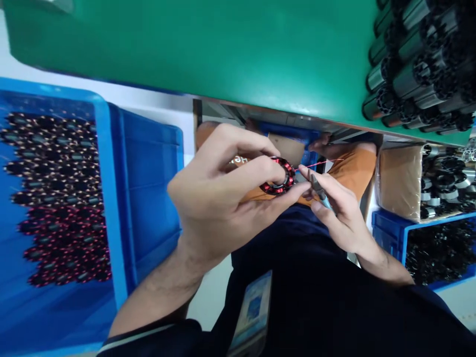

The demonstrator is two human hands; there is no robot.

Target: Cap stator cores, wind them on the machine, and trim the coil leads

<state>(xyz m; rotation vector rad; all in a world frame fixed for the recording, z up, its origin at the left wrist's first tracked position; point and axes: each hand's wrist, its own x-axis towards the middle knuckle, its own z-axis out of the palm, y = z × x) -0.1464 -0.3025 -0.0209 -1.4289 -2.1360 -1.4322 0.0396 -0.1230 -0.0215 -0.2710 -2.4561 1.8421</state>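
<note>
Wire [316, 163], thin and red, ran in the head view from a wound ring [290, 174], which the left hand [215, 193] pinched between thumb and bent fingers above the lap [353, 173]. The right hand [340, 213] was closed around a blue-handled tool [316, 185], its metal tip near the ring.

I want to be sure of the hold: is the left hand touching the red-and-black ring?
Touching. The head view shows the left hand gripping the red-and-black ring, its fingers lying across the rim with no gap showing.
</note>
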